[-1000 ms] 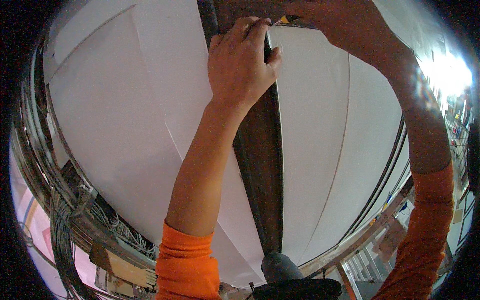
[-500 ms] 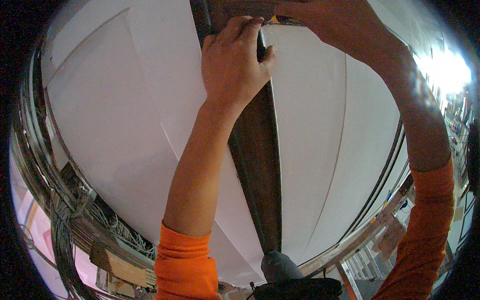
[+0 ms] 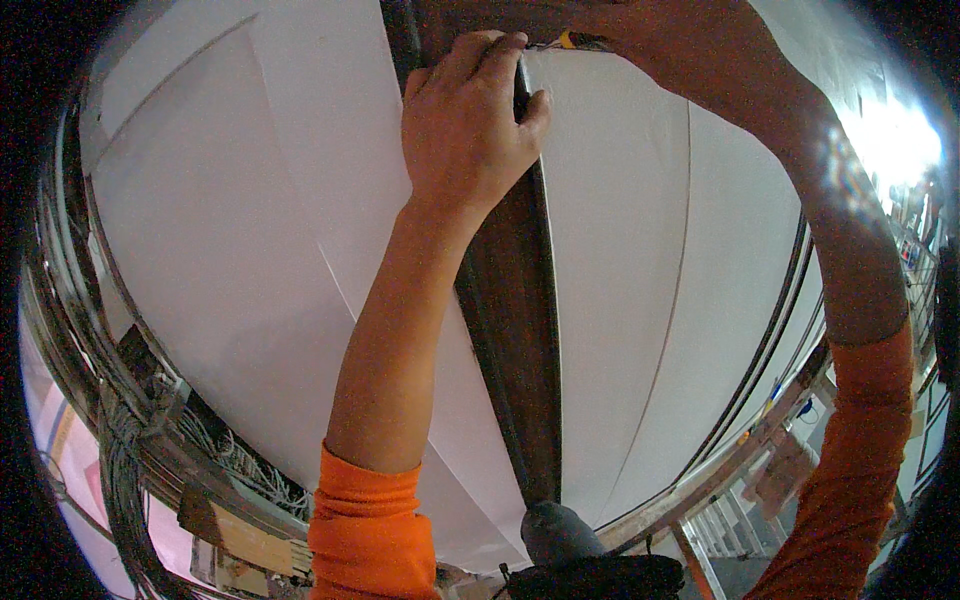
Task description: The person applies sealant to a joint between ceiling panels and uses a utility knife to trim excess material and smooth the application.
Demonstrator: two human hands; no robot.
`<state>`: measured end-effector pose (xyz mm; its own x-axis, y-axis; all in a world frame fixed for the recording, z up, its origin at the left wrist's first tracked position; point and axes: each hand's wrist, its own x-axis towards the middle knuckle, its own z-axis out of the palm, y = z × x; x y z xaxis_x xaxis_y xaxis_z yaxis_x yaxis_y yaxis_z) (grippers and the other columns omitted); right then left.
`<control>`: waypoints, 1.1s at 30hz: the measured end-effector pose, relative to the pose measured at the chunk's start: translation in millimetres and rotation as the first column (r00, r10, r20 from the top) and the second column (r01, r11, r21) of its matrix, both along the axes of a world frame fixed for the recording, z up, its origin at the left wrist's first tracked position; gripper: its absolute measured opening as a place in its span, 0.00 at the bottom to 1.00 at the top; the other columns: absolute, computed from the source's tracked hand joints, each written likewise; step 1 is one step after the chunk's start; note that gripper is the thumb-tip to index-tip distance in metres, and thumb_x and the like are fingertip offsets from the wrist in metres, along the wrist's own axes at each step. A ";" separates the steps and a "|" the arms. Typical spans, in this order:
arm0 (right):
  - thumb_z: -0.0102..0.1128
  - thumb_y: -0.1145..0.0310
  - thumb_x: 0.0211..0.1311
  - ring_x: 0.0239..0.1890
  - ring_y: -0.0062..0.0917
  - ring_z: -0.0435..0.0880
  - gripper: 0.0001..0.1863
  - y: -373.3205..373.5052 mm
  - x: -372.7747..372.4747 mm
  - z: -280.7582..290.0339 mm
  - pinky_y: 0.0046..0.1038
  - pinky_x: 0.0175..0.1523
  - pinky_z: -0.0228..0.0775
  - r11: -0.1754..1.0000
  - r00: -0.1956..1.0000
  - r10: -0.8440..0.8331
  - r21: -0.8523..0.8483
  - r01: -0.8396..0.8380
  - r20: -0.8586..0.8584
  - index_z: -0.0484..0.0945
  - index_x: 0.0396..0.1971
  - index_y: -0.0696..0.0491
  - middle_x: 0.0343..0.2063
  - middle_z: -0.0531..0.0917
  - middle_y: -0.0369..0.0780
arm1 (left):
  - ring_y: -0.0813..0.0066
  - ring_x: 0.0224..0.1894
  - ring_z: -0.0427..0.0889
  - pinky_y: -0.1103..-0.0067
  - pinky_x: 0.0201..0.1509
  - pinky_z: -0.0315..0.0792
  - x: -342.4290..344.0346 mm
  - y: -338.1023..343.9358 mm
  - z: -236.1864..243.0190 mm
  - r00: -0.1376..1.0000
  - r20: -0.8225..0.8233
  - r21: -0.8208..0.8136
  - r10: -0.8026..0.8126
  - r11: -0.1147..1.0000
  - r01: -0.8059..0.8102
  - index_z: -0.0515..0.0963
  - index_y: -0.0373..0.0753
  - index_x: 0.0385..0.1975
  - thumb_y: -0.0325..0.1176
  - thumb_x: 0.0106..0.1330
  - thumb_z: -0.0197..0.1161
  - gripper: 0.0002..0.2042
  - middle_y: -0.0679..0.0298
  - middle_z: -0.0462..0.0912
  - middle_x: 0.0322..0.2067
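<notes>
A long dark brown beam or channel (image 3: 515, 290) runs between two large white panels, a left one (image 3: 220, 210) and a right one (image 3: 620, 200). My left hand (image 3: 470, 125) lies across its upper part, fingers curled over it and thumb at its right edge by the right panel. At the top, my right hand (image 3: 680, 35) is closed around a small yellow-and-black tool (image 3: 568, 40). A thin shaft points from the tool toward my left fingertips. The picture's top edge cuts off part of the right hand, and the tool's exact kind is unclear.
Bundled grey cables (image 3: 120, 450) hang along the left rim. A bright lamp (image 3: 895, 145) glares at the right. Low down are a dark grey rounded object (image 3: 560, 535) and a ladder (image 3: 735, 525). Dark cables or pipes (image 3: 765, 350) run beyond the right panel.
My right hand and the yellow-and-black tool have shifted slightly right, so more of the thin shaft shows. My left hand stays where it was on the beam.
</notes>
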<state>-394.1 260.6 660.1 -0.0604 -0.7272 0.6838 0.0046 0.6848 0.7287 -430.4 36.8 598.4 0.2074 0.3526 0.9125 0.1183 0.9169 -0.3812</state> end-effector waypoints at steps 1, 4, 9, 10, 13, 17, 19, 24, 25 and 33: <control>0.65 0.70 0.65 0.45 0.30 0.87 0.13 -1.2 -1.1 1.4 0.35 0.46 0.84 1.000 1.000 0.025 0.012 -0.025 -0.008 0.83 0.48 0.45 0.39 0.87 0.37 | 0.65 0.48 0.86 0.66 0.51 0.74 1.6 0.0 0.0 1.000 0.011 0.006 0.010 1.000 -0.010 0.84 0.42 0.49 0.39 0.53 0.76 0.22 0.64 0.85 0.48; 0.65 0.70 0.65 0.44 0.30 0.87 0.10 0.7 -23.2 14.9 0.34 0.45 0.84 0.974 0.979 0.196 0.130 -0.188 -0.050 0.84 0.45 0.45 0.38 0.86 0.35 | 0.64 0.48 0.86 0.66 0.52 0.74 0.1 1.9 0.4 1.000 -0.008 -0.002 0.001 1.000 -0.001 0.84 0.42 0.49 0.39 0.53 0.76 0.22 0.64 0.85 0.48; 0.66 0.71 0.62 0.43 0.30 0.86 0.10 0.5 -23.7 19.4 0.35 0.45 0.83 0.978 0.985 0.173 0.118 -0.170 -0.017 0.84 0.43 0.46 0.36 0.86 0.36 | 0.64 0.49 0.86 0.65 0.52 0.74 -0.4 0.4 0.1 1.000 -0.006 -0.014 0.009 1.000 -0.009 0.84 0.41 0.50 0.39 0.54 0.76 0.22 0.63 0.85 0.50; 0.66 0.71 0.62 0.43 0.30 0.86 0.10 2.4 -26.6 21.2 0.35 0.45 0.83 0.976 0.983 0.185 0.114 -0.183 -0.004 0.84 0.43 0.46 0.36 0.86 0.36 | 0.63 0.50 0.86 0.65 0.52 0.74 -0.4 0.7 0.1 1.000 -0.007 -0.015 0.011 1.000 -0.011 0.84 0.41 0.50 0.39 0.54 0.76 0.22 0.62 0.85 0.50; 0.66 0.71 0.62 0.42 0.31 0.86 0.10 9.2 -27.4 22.7 0.36 0.45 0.83 0.976 0.984 0.179 0.127 -0.174 -0.023 0.84 0.43 0.47 0.35 0.86 0.36 | 0.63 0.50 0.86 0.65 0.53 0.74 0.9 0.3 0.0 1.000 -0.007 -0.005 0.030 1.000 -0.030 0.84 0.41 0.49 0.39 0.54 0.76 0.22 0.62 0.85 0.51; 0.65 0.71 0.62 0.42 0.32 0.87 0.10 12.0 -14.9 15.7 0.36 0.45 0.83 0.988 0.992 0.125 0.091 -0.125 0.003 0.84 0.44 0.47 0.34 0.86 0.37 | 0.62 0.49 0.86 0.65 0.52 0.74 -2.0 0.5 -0.5 1.000 -0.004 -0.007 0.021 1.000 -0.021 0.85 0.40 0.48 0.40 0.54 0.75 0.21 0.62 0.86 0.50; 0.65 0.71 0.62 0.42 0.32 0.87 0.11 8.3 -5.2 12.7 0.37 0.45 0.83 0.993 0.996 0.083 0.079 -0.082 -0.010 0.85 0.44 0.47 0.34 0.86 0.37 | 0.62 0.49 0.86 0.65 0.52 0.74 0.9 1.2 -0.2 0.999 -0.011 -0.004 0.037 0.999 -0.037 0.85 0.40 0.48 0.40 0.54 0.75 0.21 0.62 0.86 0.50; 0.65 0.71 0.63 0.42 0.32 0.87 0.10 8.3 -14.9 18.4 0.38 0.45 0.83 0.983 0.988 0.153 0.102 -0.152 0.003 0.85 0.44 0.47 0.34 0.87 0.38 | 0.57 0.50 0.85 0.62 0.53 0.76 1.9 2.8 -0.8 0.999 0.016 -0.010 0.032 0.999 -0.032 0.83 0.41 0.51 0.44 0.56 0.76 0.24 0.59 0.85 0.50; 0.65 0.71 0.63 0.42 0.32 0.87 0.10 7.4 -15.3 16.6 0.38 0.45 0.84 0.978 0.984 0.177 0.110 -0.176 0.001 0.85 0.44 0.47 0.35 0.87 0.38 | 0.55 0.51 0.85 0.61 0.54 0.77 1.4 1.3 -2.2 0.999 0.029 -0.006 0.035 0.999 -0.034 0.82 0.41 0.53 0.45 0.57 0.75 0.25 0.58 0.85 0.51; 0.65 0.70 0.65 0.40 0.32 0.89 0.09 12.5 2.5 7.6 0.38 0.41 0.85 0.999 0.998 -0.043 0.010 0.043 0.051 0.86 0.44 0.46 0.34 0.88 0.38 | 0.61 0.50 0.85 0.64 0.53 0.75 0.0 1.9 0.5 1.000 0.015 -0.021 0.001 1.000 0.000 0.84 0.42 0.52 0.42 0.55 0.76 0.24 0.62 0.85 0.50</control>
<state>-391.6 273.2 667.7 -0.1262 -0.7292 0.6726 -0.0033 0.6783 0.7348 -430.5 38.6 598.8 0.1940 0.3719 0.9078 0.1235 0.9087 -0.3987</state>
